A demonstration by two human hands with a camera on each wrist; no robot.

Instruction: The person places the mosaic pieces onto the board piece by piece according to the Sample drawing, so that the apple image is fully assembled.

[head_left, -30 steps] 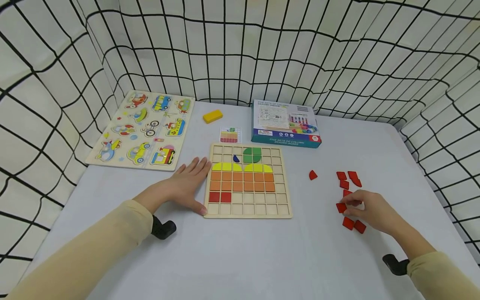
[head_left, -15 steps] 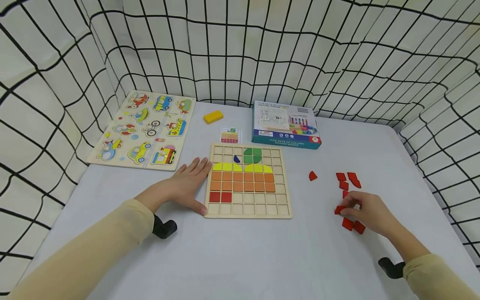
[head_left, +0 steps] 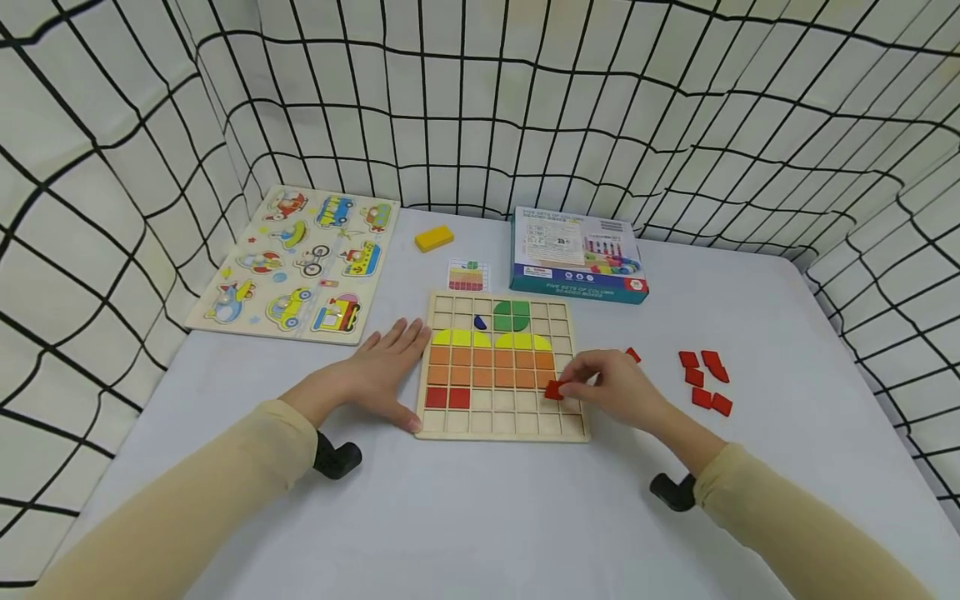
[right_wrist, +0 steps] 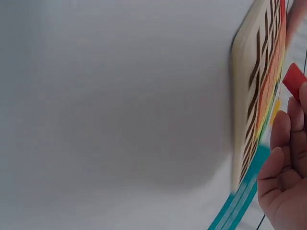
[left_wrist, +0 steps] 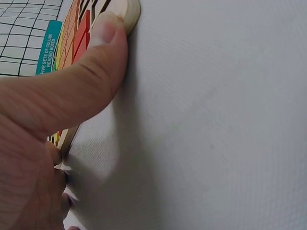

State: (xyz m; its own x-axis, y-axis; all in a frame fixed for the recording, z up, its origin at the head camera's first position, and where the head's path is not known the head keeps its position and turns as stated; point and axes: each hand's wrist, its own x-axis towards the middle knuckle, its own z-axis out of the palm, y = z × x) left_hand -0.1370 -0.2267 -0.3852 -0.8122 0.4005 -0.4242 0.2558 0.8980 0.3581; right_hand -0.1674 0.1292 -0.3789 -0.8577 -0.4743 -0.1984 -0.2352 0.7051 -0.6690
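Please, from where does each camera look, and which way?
Head: worn on the head, facing forward and down at the grid board; left hand, right hand and sleeves show.
Left wrist: sits there, facing tabletop and board's edge; left hand shows.
Right wrist: likewise, facing tabletop and board; mainly right hand shows, pinching a red piece.
Wrist views share the board and teal box.

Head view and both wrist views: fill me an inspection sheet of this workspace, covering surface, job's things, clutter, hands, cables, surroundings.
Surface: white table
Job's things: grid board, partly filled with coloured tiles; loose red pieces to its right; picture card beyond it.
Clutter: vehicle puzzle board, yellow block and teal-edged box toward the back.
Hands: left hand touches the grid board's left edge; right hand pinches a red tile over its right side.
Cables: nothing seen.
Surroundings: black net on the far, left and right sides.
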